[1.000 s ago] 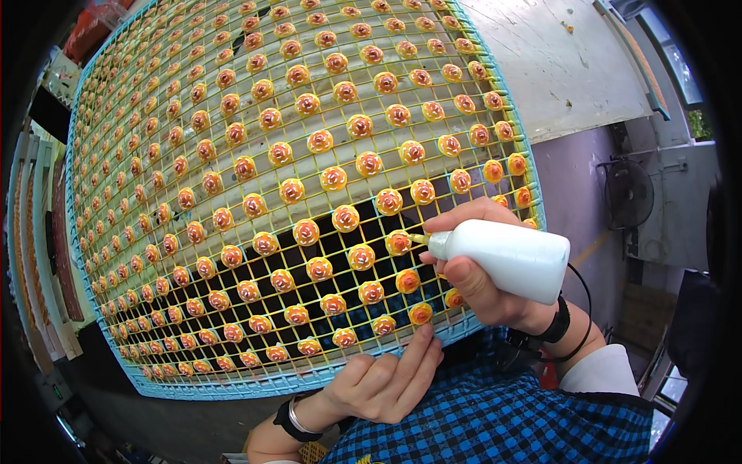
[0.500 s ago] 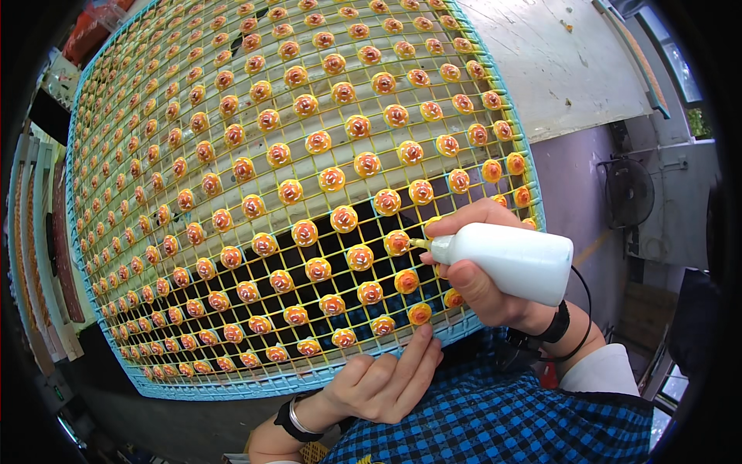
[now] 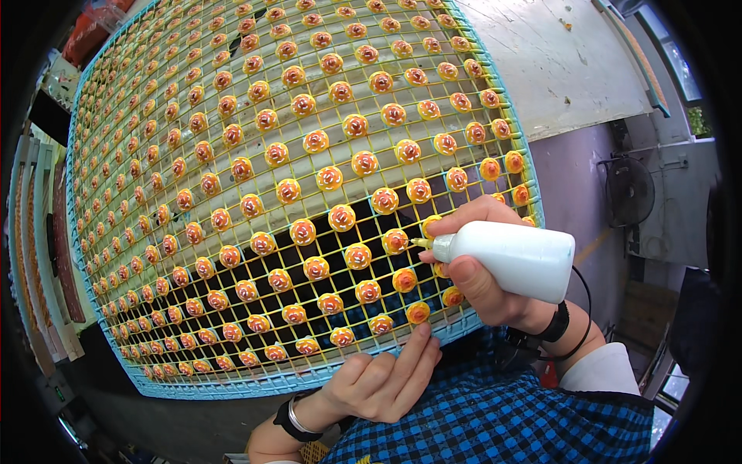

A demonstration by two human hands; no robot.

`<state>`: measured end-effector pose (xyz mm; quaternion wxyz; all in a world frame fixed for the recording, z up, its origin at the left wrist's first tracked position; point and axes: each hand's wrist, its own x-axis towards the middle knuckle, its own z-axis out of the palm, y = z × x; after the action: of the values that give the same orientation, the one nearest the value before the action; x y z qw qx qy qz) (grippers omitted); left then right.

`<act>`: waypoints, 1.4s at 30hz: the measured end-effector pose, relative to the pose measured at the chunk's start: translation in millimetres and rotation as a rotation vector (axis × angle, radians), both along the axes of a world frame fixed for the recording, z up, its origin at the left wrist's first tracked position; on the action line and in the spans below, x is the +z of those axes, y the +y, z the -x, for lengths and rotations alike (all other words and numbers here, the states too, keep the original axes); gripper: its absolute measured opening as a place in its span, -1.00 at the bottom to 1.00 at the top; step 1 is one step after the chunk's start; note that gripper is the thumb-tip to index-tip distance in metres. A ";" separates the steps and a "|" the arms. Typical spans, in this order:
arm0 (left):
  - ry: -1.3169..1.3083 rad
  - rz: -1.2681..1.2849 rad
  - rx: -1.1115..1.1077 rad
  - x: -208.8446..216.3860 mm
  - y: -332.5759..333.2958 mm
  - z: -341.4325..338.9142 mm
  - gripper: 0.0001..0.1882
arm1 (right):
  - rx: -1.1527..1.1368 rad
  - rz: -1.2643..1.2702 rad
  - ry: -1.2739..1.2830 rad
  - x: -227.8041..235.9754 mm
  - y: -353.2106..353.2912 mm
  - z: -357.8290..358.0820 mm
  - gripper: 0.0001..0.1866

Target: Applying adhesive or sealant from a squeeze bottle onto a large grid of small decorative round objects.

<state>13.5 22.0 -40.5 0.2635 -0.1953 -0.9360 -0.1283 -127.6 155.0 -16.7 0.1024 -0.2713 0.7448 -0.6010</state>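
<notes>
My right hand [image 3: 487,282] is wrapped round a white squeeze bottle [image 3: 514,255]. Its narrow yellowish tip points left, close beside an orange-and-yellow rosette [image 3: 395,241]. That rosette has white marks on part of its surface. My left hand [image 3: 382,384] grips the near blue rim of a large mesh rack [image 3: 247,389], its thumb hidden. One fingertip touches or nearly touches a rosette without white marks [image 3: 418,312]. Rows of rosettes sit on the yellow grid; most carry white strokes, while several near my right hand look plain orange.
A pale tabletop [image 3: 556,62] lies beyond the rack at the upper right. On the right wall hangs a dark fan [image 3: 627,191]. Long pale strips [image 3: 35,247] stand at the far left. A black cable [image 3: 589,309] loops from the right wrist.
The rack has shifted very slightly left. The bottle tip has moved a little away from the rosette beside it. My left hand stays at the rim.
</notes>
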 end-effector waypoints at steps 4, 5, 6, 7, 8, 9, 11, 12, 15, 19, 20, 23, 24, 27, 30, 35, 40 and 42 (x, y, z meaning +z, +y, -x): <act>0.000 -0.005 0.004 -0.5 0.3 -0.7 -0.83 | 0.004 0.012 -0.054 3.0 2.3 -1.1 -0.83; 0.000 -0.003 0.005 -0.2 0.3 -0.8 -0.83 | 0.008 0.015 -0.053 3.0 2.2 -1.1 -0.84; 0.000 -0.002 0.004 0.1 0.3 -0.7 -0.83 | 0.009 0.017 -0.050 3.0 2.5 -1.1 -0.84; 0.000 -0.002 0.002 0.3 0.4 -0.5 -0.83 | 0.009 0.017 -0.030 2.4 2.1 -0.7 -0.84; -0.002 -0.003 0.001 0.4 0.4 -0.5 -0.83 | 0.010 0.016 -0.020 2.2 1.9 -0.3 -0.85; -0.005 -0.003 0.001 0.4 0.3 -0.4 -0.83 | 0.011 0.015 -0.009 1.6 1.7 0.0 -0.85; -0.008 -0.004 0.000 0.5 0.3 -0.4 -0.83 | 0.013 0.014 -0.003 1.0 1.6 0.4 -0.85; -0.007 -0.003 0.000 0.3 0.3 -0.6 -0.83 | 0.018 0.018 0.000 0.6 1.7 0.7 -0.85; 0.002 -0.007 0.002 -0.2 0.5 -0.6 -0.84 | 0.032 0.021 -0.005 0.9 2.0 1.1 -0.85; 0.006 -0.007 0.003 0.5 0.4 0.5 -0.84 | 0.036 0.026 -0.013 -0.2 2.6 0.4 -0.84; 0.007 -0.006 0.001 0.2 0.3 0.3 -0.84 | 0.035 0.026 -0.016 0.0 2.8 0.8 -0.84; 0.011 -0.003 0.003 0.1 0.0 0.3 -0.84 | 0.029 0.021 -0.058 2.7 3.1 -1.1 -0.82; 0.014 -0.003 0.004 0.0 0.1 0.4 -0.84 | 0.027 0.017 -0.079 4.4 3.2 -1.6 -0.82; 0.012 -0.002 0.006 -0.5 0.5 -0.3 -0.84 | 0.023 -0.002 -0.121 7.4 2.9 -2.2 -0.80; 0.005 0.000 0.005 0.0 0.3 -0.6 -0.84 | 0.031 -0.018 -0.088 8.4 1.9 -1.3 -0.79; -0.002 -0.004 0.002 0.5 0.6 -0.9 -0.83 | 0.046 -0.026 -0.063 10.0 2.3 0.2 -0.80; -0.006 -0.005 0.002 0.3 0.3 -0.9 -0.83 | 0.060 -0.063 -0.061 12.9 2.1 1.3 -0.80; -0.004 -0.003 0.001 0.2 0.2 -1.1 -0.83 | 0.055 -0.046 -0.067 12.0 2.1 0.6 -0.79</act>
<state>14.6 22.2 -40.4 0.2618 -0.1941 -0.9364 -0.1300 -128.2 157.1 -4.7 0.1498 -0.2692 0.7469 -0.5893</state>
